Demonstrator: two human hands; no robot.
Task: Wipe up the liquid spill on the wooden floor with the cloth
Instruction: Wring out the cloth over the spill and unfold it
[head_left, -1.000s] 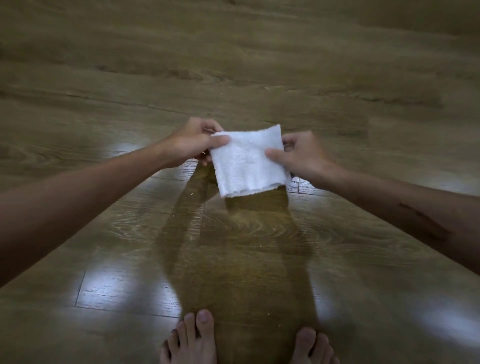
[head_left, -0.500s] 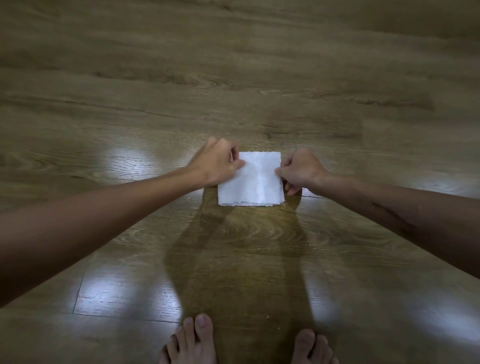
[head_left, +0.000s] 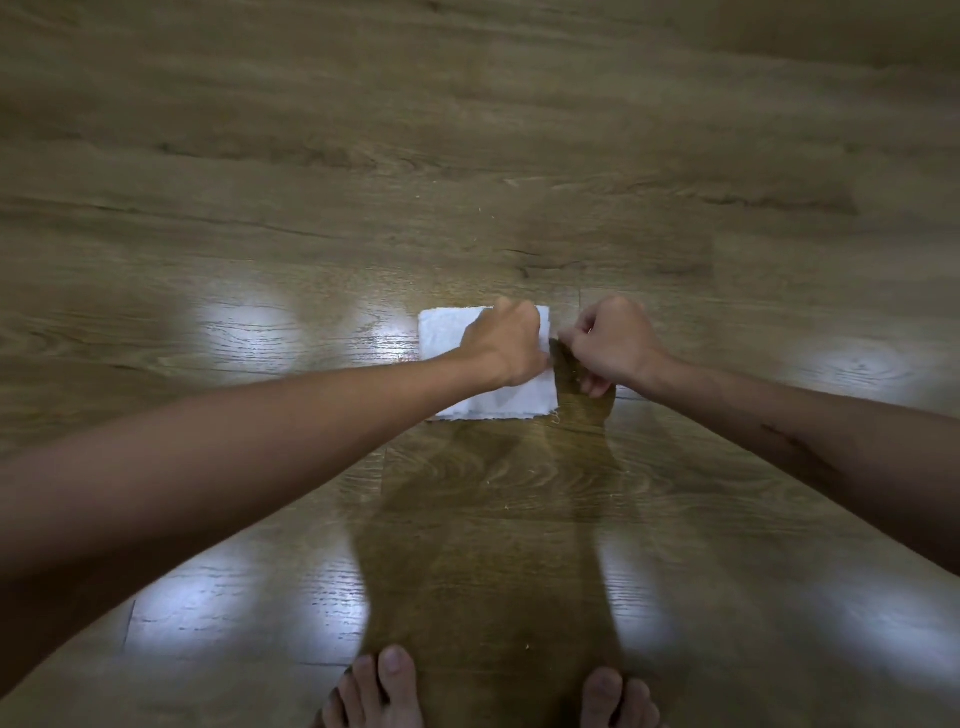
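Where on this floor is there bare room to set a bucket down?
Bare floor lies beyond the cloth and along both outer sides. It is crowded where the left hand and right hand work, and near the feet.

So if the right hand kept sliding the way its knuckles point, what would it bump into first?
The right hand, fisted just off the cloth's right edge, points left, so it would probably meet the white cloth first, and almost at once the left hand resting on it.
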